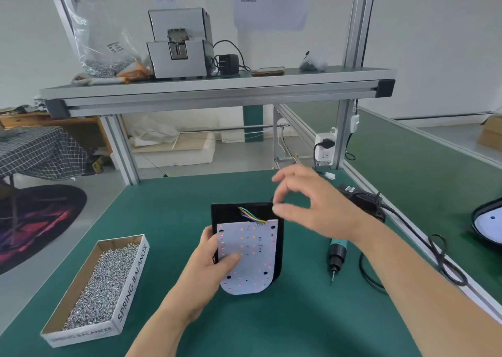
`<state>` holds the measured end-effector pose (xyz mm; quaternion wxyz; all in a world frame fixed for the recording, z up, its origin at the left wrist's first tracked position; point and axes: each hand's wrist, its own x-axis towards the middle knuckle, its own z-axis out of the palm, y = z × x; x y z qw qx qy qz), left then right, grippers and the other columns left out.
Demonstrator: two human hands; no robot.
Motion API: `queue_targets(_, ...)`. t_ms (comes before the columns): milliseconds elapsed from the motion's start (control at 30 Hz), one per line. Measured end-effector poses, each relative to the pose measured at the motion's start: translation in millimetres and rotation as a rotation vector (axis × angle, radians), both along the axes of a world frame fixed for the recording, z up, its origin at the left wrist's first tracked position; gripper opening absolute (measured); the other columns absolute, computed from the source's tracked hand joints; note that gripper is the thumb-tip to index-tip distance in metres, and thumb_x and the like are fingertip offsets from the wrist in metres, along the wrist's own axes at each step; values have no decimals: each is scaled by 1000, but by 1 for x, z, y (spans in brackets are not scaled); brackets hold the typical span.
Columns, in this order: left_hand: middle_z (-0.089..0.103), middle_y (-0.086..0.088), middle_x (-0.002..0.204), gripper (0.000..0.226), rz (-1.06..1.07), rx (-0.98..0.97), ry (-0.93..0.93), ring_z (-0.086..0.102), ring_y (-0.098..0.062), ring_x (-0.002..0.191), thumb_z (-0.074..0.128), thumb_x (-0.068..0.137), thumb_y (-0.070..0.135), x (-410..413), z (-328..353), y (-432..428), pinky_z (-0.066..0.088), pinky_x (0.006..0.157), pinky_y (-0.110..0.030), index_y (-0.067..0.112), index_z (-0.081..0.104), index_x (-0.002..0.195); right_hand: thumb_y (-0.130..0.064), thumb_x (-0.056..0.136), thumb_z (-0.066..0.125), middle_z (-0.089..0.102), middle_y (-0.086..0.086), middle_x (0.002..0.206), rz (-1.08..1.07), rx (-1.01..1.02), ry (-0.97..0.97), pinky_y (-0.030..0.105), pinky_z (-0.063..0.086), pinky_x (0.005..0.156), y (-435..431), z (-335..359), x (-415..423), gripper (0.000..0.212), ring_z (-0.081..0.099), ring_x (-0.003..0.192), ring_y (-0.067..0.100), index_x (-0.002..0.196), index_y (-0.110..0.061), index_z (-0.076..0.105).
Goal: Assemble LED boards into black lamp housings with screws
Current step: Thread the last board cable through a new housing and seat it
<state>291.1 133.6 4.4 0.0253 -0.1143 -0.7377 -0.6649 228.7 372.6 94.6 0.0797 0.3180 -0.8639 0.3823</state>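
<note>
The left hand [212,261] grips the black lamp housing [279,248] by its left edge, just above the green table [271,324], with the thumb pressing the white LED board [250,256] onto its face. The board sits low on the housing, its rounded end overhanging the near edge. Coloured wires [248,214] run from the board's top into the housing.

The right hand [312,204] hovers over the housing's far right corner, fingers loosely curved and apart. Nothing shows between them, though the hand is blurred.

An electric screwdriver [336,253] lies just right of the housing, tip toward the person. Its black cable [423,237] loops along the table's right edge, past a power adapter [362,201]. A cardboard box of screws [103,283] stands well to the left. On the shelf [217,90] above sit a grey screw feeder [179,44], a bag of screws [103,49] and a phone [267,72].
</note>
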Motion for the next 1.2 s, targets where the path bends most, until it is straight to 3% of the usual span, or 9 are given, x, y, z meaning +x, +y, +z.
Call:
queue_targets(133, 50, 7, 119, 34, -28, -14, -13, 58, -6, 111, 60, 86, 19, -2, 2, 3, 50, 86, -15, 30, 73, 115, -28, 89, 76, 44, -10, 142, -19, 178, 99, 11, 16, 111, -11, -39, 6, 16, 27, 139, 4, 98, -16, 71)
queue_targets(233, 52, 7, 116, 31, 3, -52, -1, 59, -4, 109, 63, 89, 25, -3, 4, 4, 49, 85, -13, 37, 70, 117, -19, 90, 74, 48, -16, 139, -46, -37, 46, 6, 19, 106, -16, -44, 7, 14, 33, 136, 0, 81, -26, 66)
queue_targets(500, 62, 26, 128, 51, 20, -25, 108, 60, 4, 116, 56, 95, 45, -3, 4, 10, 46, 86, -6, 49, 34, 140, -15, 92, 72, 53, -20, 131, -17, -267, -193, 38, 49, 97, -25, -34, 1, 10, 64, 103, 14, 83, -10, 72)
queue_targets(700, 47, 14, 55, 37, 413, 34, 19, 41, -4, 50, 53, 101, 40, -9, -4, 17, 38, 45, -11, 68, 35, 117, -26, 95, 68, 48, -9, 128, -28, 129, 27, 21, 32, 100, -25, -35, 0, 14, 41, 120, 10, 89, -14, 62)
queue_targets(800, 55, 16, 69, 11, 426, 99, -96, 49, -8, 67, 55, 96, 53, -11, -4, 16, 43, 57, -18, 46, 59, 89, -33, 93, 69, 38, -10, 144, -73, 101, 68, 28, 35, 109, -24, -43, 6, 25, 33, 135, 6, 109, -17, 61)
queue_targets(900, 68, 8, 91, 35, 355, 138, -180, 61, -18, 84, 56, 94, 59, -10, -1, 11, 51, 76, -36, 26, 65, 91, -29, 91, 67, 47, -9, 137, -163, -293, 196, 18, 44, 89, -23, -44, 8, 36, 51, 120, 5, 125, -23, 55)
queue_targets(1000, 75, 5, 108, 27, 286, 227, -225, 71, -18, 100, 56, 92, 58, -4, 6, 12, 59, 86, -41, 36, 72, 96, 1, 96, 48, 61, -6, 124, -157, -565, -153, 21, 43, 61, -21, -43, 1, 44, 57, 70, 7, 128, -30, 53)
queue_targets(1100, 75, 1, 111, 33, 195, 292, -257, 73, -20, 100, 60, 84, 58, 1, 10, 17, 60, 72, -31, 32, 72, 99, 18, 93, 45, 69, -15, 118, 98, -437, -574, 21, 45, 59, -25, -52, 7, 58, 60, 72, 9, 130, -25, 56)
queue_targets(1200, 75, -2, 113, 35, 153, 323, -282, 72, -24, 103, 66, 84, 57, 5, 15, 24, 60, 74, -33, 28, 71, 104, 12, 89, 54, 61, -14, 72, 104, -240, -528, 18, 41, 63, -36, -66, 13, 22, 48, 62, 9, 87, -9, 61)
